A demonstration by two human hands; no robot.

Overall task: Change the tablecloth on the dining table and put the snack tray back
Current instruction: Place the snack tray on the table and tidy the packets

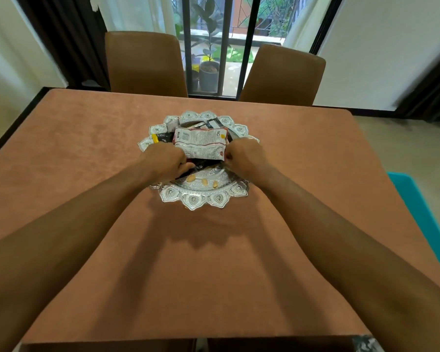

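A silver snack tray (201, 198) with a scalloped embossed rim sits in the middle of the table on a brown tablecloth (87, 153). Several snack packets lie in it; a white packet (201, 143) is on top, dark ones beneath. Loose nuts (204, 182) lie on the tray's near part. My left hand (167, 161) grips the tray at its left side, fingers curled near a dark packet. My right hand (244, 158) grips the right side, fingers curled by the white packet's corner. The tray's rim under both hands is hidden.
Two brown chairs (145, 64) (282, 74) stand at the table's far side before a barred window. A teal object (422, 212) lies beyond the table's right edge. A patterned cloth (366, 344) shows at the near right corner.
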